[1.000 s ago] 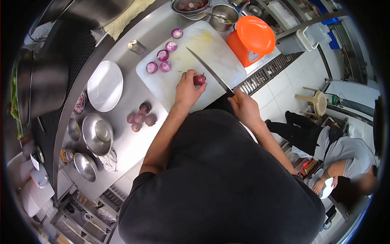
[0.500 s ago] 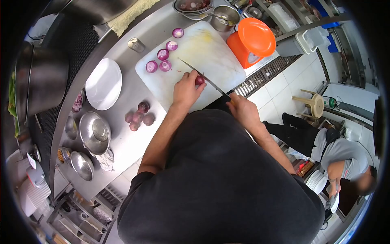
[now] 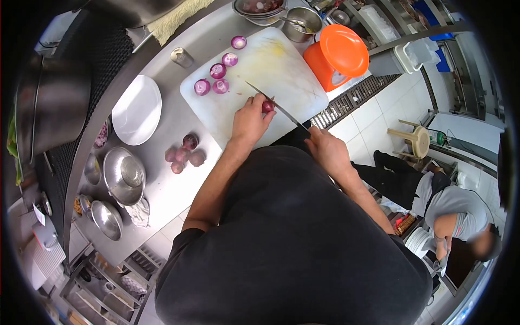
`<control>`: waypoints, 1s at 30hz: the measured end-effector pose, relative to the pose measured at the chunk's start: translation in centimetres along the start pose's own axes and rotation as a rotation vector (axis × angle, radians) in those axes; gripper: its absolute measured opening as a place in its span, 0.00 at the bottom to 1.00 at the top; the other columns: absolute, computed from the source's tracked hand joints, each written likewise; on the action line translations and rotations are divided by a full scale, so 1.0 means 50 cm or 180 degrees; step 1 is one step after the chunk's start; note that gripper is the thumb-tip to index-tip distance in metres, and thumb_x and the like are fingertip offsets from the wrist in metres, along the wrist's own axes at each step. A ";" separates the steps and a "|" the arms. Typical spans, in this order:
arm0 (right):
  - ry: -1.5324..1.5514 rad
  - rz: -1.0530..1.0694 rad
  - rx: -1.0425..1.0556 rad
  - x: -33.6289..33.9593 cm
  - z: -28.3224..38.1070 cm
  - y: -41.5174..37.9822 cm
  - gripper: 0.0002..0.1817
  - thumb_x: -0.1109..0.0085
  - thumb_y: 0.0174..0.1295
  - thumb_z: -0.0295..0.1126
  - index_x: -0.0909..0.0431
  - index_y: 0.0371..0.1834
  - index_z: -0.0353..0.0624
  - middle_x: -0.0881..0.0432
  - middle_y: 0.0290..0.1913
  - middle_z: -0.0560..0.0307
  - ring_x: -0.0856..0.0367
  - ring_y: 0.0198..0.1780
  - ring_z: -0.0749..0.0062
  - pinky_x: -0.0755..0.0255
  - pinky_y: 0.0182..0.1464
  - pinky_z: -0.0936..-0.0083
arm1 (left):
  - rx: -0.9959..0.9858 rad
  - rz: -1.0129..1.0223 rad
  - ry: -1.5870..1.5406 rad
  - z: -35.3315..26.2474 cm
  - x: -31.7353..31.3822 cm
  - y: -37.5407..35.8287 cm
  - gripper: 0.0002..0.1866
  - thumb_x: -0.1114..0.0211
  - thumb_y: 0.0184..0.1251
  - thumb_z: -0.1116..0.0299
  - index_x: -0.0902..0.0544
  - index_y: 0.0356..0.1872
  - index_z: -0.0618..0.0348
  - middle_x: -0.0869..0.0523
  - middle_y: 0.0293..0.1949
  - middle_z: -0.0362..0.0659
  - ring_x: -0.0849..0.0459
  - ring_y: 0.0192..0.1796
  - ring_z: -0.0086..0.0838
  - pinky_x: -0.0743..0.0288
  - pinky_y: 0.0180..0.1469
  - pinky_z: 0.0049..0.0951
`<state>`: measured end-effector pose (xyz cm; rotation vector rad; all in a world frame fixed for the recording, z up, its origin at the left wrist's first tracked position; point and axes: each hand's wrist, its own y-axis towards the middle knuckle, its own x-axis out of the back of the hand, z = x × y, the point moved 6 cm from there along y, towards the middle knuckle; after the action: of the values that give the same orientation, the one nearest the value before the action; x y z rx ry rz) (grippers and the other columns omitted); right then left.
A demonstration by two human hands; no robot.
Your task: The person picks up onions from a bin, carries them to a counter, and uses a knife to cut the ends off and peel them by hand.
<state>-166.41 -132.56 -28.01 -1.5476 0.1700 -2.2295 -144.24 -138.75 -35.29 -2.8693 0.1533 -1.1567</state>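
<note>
On the white cutting board [image 3: 281,76], my left hand [image 3: 250,120] grips a small red onion [image 3: 267,106] near the board's front edge. My right hand [image 3: 327,150] is closed round the handle of a knife [image 3: 287,114], whose blade lies across the onion and points to the upper left. Several onions with cut ends [image 3: 218,71] stand in a row at the board's left side. Left of the board, a cluster of whole red onions [image 3: 182,155] rests on the steel counter [image 3: 162,200].
An orange scale [image 3: 343,51] stands right of the board. Behind it is a metal pot [image 3: 301,24] with a spoon. A white plate [image 3: 136,110], metal bowls [image 3: 124,175] and a metal cup [image 3: 181,57] are at the left. Another person [image 3: 455,206] is at the far right.
The knife and my right hand have shifted very slightly right and down. My left hand still grips the onion. The other person's arms have moved a little.
</note>
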 end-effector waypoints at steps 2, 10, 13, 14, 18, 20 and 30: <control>-0.0068 0.0071 -0.0003 0.004 0.001 -0.005 0.12 0.38 0.78 0.39 0.26 0.51 0.43 0.14 0.42 0.43 0.12 0.44 0.39 0.18 0.45 0.46 | -0.0025 0.0005 0.0019 -0.001 0.000 0.001 0.17 0.19 0.66 0.65 0.19 0.48 0.56 0.08 0.46 0.44 0.06 0.48 0.41 0.14 0.50 0.42; -0.0136 0.0296 -0.0010 -0.007 0.002 0.004 0.13 0.40 0.80 0.38 0.28 0.55 0.43 0.14 0.43 0.40 0.11 0.45 0.38 0.18 0.46 0.45 | -0.0077 0.0083 0.0098 -0.010 -0.001 0.007 0.15 0.20 0.66 0.67 0.18 0.46 0.57 0.08 0.46 0.46 0.07 0.48 0.44 0.14 0.50 0.43; -0.0054 0.0433 -0.0017 -0.023 0.006 0.027 0.13 0.41 0.80 0.38 0.28 0.56 0.41 0.14 0.41 0.39 0.11 0.44 0.38 0.18 0.46 0.44 | -0.0111 0.0081 0.0224 -0.016 -0.005 0.008 0.15 0.20 0.67 0.68 0.18 0.46 0.57 0.09 0.45 0.47 0.08 0.48 0.47 0.14 0.50 0.45; -0.0043 0.0450 -0.0001 -0.027 0.006 0.032 0.14 0.41 0.80 0.38 0.28 0.56 0.40 0.14 0.41 0.38 0.11 0.44 0.38 0.18 0.46 0.44 | -0.0101 0.0074 0.0152 -0.012 -0.006 0.008 0.14 0.20 0.67 0.68 0.18 0.46 0.57 0.09 0.45 0.48 0.08 0.48 0.48 0.15 0.50 0.46; -0.0067 0.0530 0.0045 -0.027 0.014 0.045 0.14 0.41 0.80 0.37 0.28 0.55 0.38 0.13 0.39 0.38 0.11 0.44 0.37 0.18 0.46 0.44 | -0.0141 0.0089 0.0116 -0.016 -0.001 0.008 0.14 0.21 0.68 0.68 0.18 0.46 0.57 0.10 0.45 0.49 0.09 0.48 0.50 0.15 0.50 0.48; -0.0065 0.0565 0.0037 -0.029 0.019 0.051 0.14 0.41 0.80 0.37 0.28 0.55 0.37 0.13 0.39 0.38 0.11 0.43 0.37 0.18 0.46 0.44 | -0.0156 0.0110 0.0173 -0.019 -0.001 0.007 0.14 0.21 0.68 0.68 0.18 0.46 0.58 0.10 0.44 0.49 0.09 0.48 0.50 0.15 0.50 0.48; 0.0017 0.0344 0.0131 -0.066 0.023 0.089 0.13 0.38 0.78 0.36 0.29 0.50 0.38 0.12 0.33 0.37 0.11 0.40 0.35 0.19 0.43 0.42 | -0.0223 -0.0033 0.0127 -0.009 -0.005 0.003 0.15 0.20 0.67 0.67 0.19 0.46 0.58 0.10 0.45 0.49 0.09 0.48 0.51 0.15 0.50 0.48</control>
<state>-163.19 -135.08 -31.90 -1.4756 0.2031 -2.1405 -144.75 -138.86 -35.17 -2.9116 0.1844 -1.2352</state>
